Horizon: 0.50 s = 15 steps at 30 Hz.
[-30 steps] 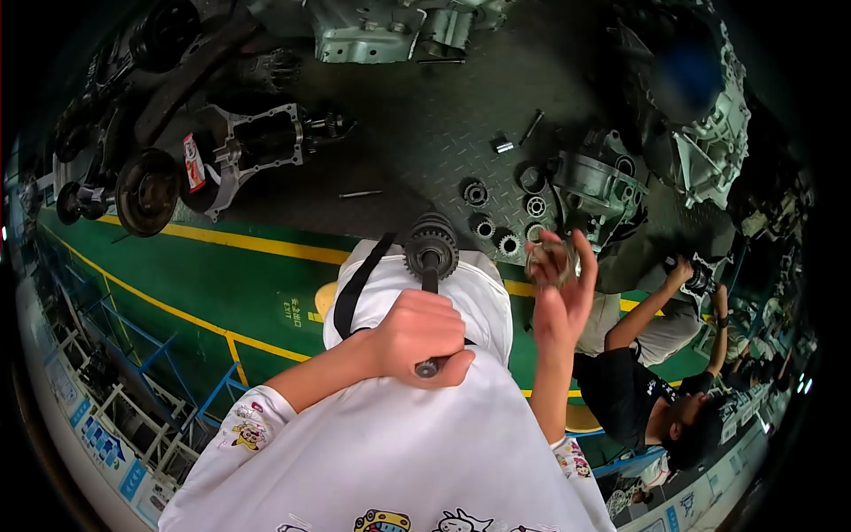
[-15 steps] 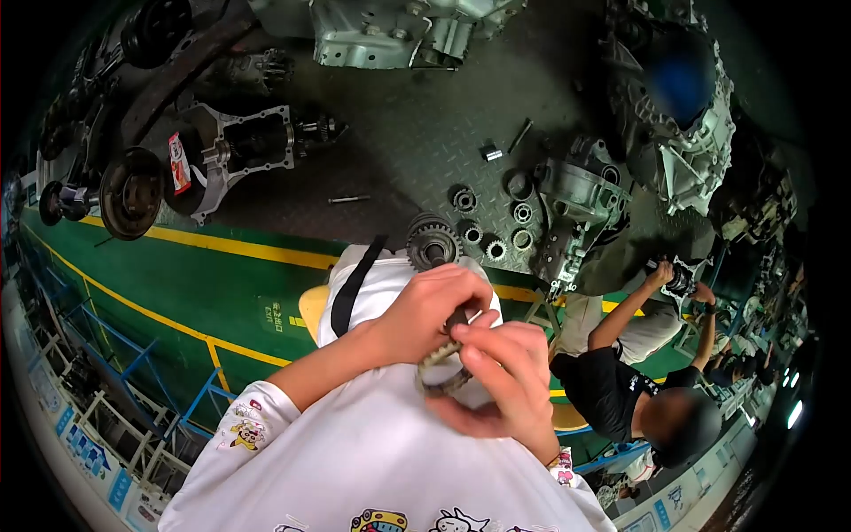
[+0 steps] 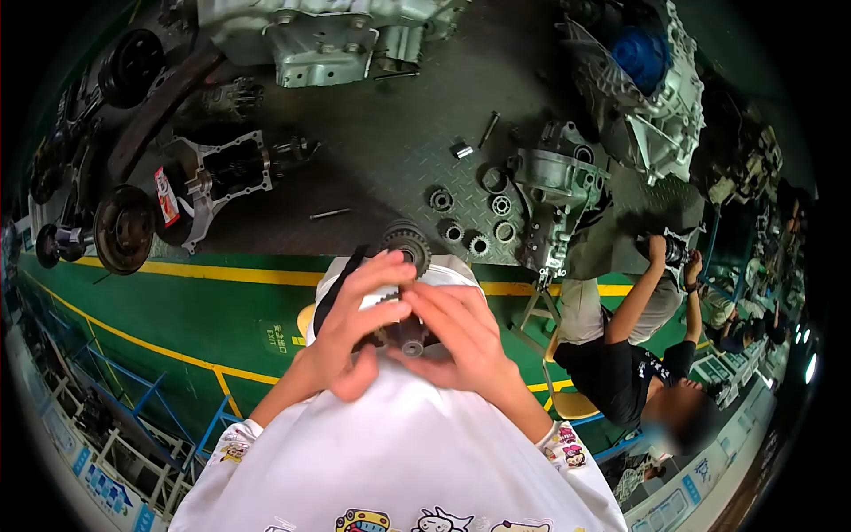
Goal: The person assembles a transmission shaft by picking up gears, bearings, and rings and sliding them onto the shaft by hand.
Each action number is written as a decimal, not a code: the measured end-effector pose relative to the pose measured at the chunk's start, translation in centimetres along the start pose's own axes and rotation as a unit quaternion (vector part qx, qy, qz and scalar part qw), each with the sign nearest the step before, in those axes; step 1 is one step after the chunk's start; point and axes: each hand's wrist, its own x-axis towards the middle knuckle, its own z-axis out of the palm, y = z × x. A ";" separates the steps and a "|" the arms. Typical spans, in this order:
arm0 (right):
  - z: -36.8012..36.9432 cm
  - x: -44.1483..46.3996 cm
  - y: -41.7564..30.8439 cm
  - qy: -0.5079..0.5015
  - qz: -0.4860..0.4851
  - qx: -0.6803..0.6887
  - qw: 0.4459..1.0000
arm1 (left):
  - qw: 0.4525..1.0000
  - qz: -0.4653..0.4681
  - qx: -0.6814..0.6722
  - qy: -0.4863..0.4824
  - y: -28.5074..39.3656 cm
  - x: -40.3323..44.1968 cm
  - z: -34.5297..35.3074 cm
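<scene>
A gear shaft [image 3: 411, 340] stands upright in front of my lap, its plain end towards me and a toothed gear [image 3: 407, 251] at its far end. My left hand [image 3: 341, 332] is beside the shaft on the left, fingers spread and thumb apart, fingertips close to it. My right hand [image 3: 465, 341] curves around the shaft from the right, with fingers over it and thumb below. Between the hands, part of a toothed ring shows; the fingers cover most of it, and I cannot tell whether it sits around the shaft.
Several small gears and rings, including a bearing [image 3: 501, 206], lie on the metal table [image 3: 372, 151] beside a gearbox housing [image 3: 563, 182]. A metal rod [image 3: 331, 214] lies to the left. Large casings [image 3: 324, 53] stand behind. A co-worker [image 3: 620, 381] handles a part at the right.
My left hand has opened and shifted left and down. The toothed ring, held in my right hand before, is now mostly hidden between both hands at the shaft. The view has shifted slightly.
</scene>
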 end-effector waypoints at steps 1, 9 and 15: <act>0.1 -0.7 0.6 -0.027 0.042 0.024 0.998 | 1.000 0.009 0.006 -0.024 0.5 0.0 -0.1; 3.8 -2.1 7.1 -0.078 0.059 -0.065 0.993 | 0.991 0.061 0.095 -0.075 0.2 0.2 3.2; 4.9 -2.0 8.8 -0.122 0.047 -0.119 0.984 | 0.995 0.054 0.069 -0.056 0.2 0.1 3.2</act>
